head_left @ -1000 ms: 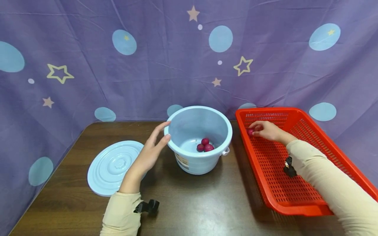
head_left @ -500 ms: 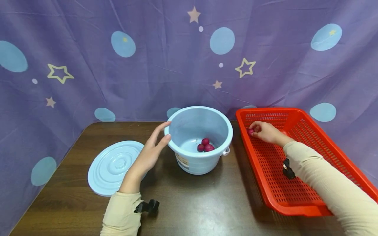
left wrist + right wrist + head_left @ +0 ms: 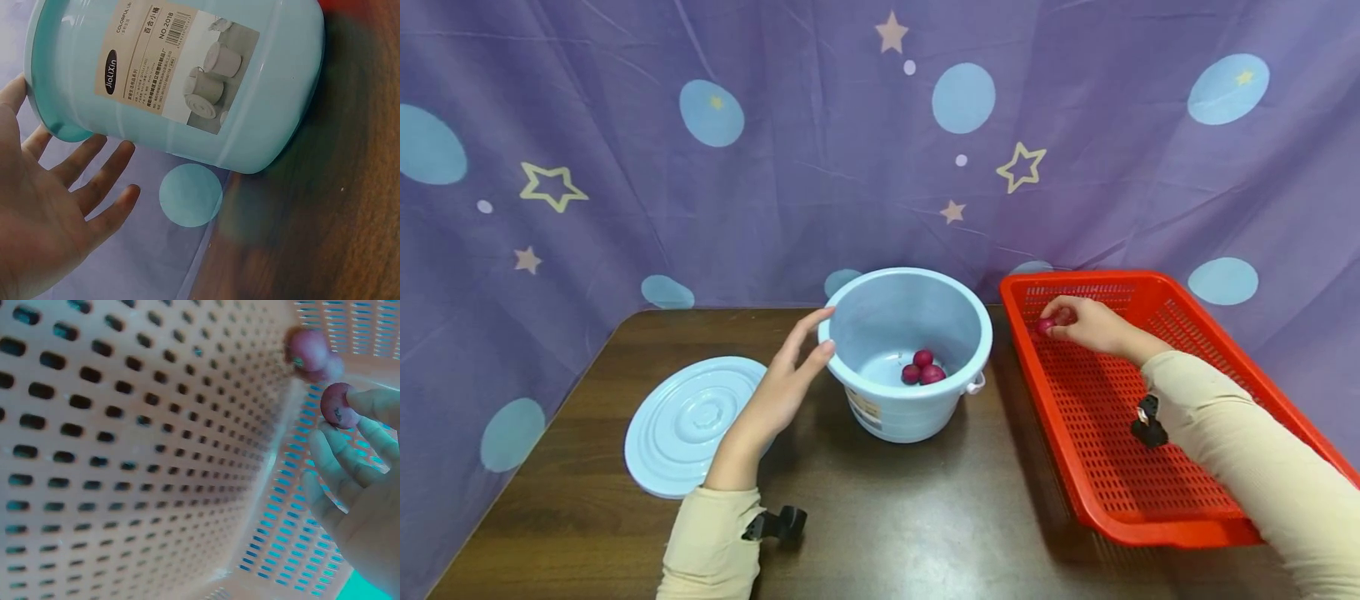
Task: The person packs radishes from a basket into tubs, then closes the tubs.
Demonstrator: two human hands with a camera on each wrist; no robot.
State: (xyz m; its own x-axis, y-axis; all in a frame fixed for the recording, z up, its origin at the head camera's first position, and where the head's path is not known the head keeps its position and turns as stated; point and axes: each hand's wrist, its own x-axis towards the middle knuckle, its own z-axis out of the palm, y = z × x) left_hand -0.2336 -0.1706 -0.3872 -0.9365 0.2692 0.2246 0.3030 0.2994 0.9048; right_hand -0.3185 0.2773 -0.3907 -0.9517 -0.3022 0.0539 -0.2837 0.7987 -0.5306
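My right hand [image 3: 1093,323] is inside the red basket [image 3: 1060,433], near its far left corner. Between thumb and fingertips it pinches a small round purple-red radish [image 3: 337,405]. In the right wrist view another radish [image 3: 309,349] lies beyond, partly covering one more; the hand hides both from the head view. My left hand [image 3: 782,383] touches the left rim of the light blue bucket [image 3: 910,417] with nearly straight fingers. The left wrist view has this hand [image 3: 50,212] beside the labelled bucket wall. At the bucket's bottom sit three radishes [image 3: 932,374].
A light blue round lid [image 3: 677,425] lies on the brown wooden table [image 3: 910,517] left of the bucket, partly behind the left forearm. A purple curtain [image 3: 820,167] with stars and dots hangs behind the table. The basket's raised rim runs along the right side.
My right hand has lifted slightly and shifted a little right, with the pinched radish coming away from the basket's left wall. My left hand and the bucket stay in place.
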